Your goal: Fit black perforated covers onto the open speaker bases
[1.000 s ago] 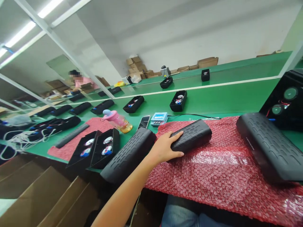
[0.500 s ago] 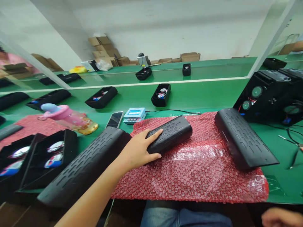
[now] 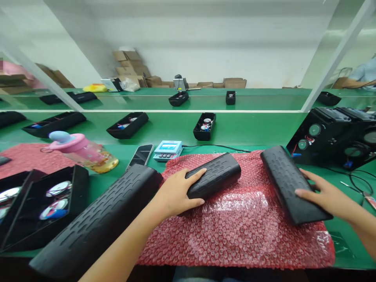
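Observation:
On a sheet of red bubble wrap (image 3: 235, 239) lies a black speaker housing (image 3: 219, 174) with raised slot shapes on top. My left hand (image 3: 180, 192) grips its left end, thumb at the near side and fingers over the top. My right hand (image 3: 321, 194) is closed around the right edge of a second black speaker housing (image 3: 284, 182), which rests slantwise on the wrap's right part. Beside my left forearm, a longer black speaker housing (image 3: 102, 215) lies diagonally. The undersides of these housings are hidden.
Open black housings (image 3: 60, 211) with round speakers and wires stand at left, near a pink-lidded bottle (image 3: 85, 150). A phone (image 3: 140, 156) and a blue tester (image 3: 168, 150) lie behind the wrap. Stacked speaker boxes (image 3: 331, 137) and cables are right. More housings (image 3: 205, 127) sit beyond.
My right hand has come up from the lower right corner and taken hold of the right housing, which has shifted slightly. My left hand keeps its grip; the view has tilted up a little.

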{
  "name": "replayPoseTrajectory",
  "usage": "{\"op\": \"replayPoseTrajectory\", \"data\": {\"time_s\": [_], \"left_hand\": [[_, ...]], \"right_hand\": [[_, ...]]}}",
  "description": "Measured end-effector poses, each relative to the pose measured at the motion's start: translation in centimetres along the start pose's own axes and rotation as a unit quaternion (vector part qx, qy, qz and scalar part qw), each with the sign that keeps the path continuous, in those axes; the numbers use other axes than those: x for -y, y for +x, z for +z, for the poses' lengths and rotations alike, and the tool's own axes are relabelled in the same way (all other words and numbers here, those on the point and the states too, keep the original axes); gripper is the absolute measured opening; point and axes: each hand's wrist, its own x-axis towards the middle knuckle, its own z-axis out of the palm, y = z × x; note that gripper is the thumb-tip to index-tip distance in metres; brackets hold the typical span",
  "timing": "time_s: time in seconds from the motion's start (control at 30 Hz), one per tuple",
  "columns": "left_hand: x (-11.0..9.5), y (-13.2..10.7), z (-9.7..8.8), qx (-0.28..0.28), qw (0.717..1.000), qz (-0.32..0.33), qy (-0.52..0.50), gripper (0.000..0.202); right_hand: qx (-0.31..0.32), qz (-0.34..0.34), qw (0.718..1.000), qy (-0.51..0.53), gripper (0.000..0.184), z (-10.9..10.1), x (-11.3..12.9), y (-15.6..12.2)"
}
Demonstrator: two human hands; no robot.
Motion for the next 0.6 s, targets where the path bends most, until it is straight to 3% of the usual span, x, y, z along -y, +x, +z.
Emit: {"op": "replayPoseTrajectory", "data": {"time_s": [0.07, 0.13, 0.27, 0.43, 0.6], "left_hand": [[0.1, 0.1, 0.2, 0.001, 1.0, -0.001, 0.005, 0.082], [0.3, 0.1, 0.4, 0.007, 1.0, -0.001, 0.022, 0.083], [0.6, 0.4, 0.8, 0.008, 0.998, -0.002, 0.057, 0.085], [0.5, 0.5, 0.9, 0.016, 0.998, -0.01, 0.057, 0.086], [0.4, 0.5, 0.7, 0.015, 0.998, -0.005, 0.064, 0.079]], "right_hand": [[0.031, -0.003, 1.0, -0.002, 0.083, 1.1, 0.8, -1.7], [0.022, 0.018, 0.999, -0.025, 0.088, 2.2, 1.9, -3.2], [-0.043, 0.058, 0.995, -0.066, 0.076, 4.1, 4.6, -4.9], [-0.091, 0.016, 0.985, -0.144, 0.064, 5.9, 6.6, -5.5], [-0.104, -0.006, 0.97, -0.219, 0.058, 6.3, 7.6, -5.8]]}}
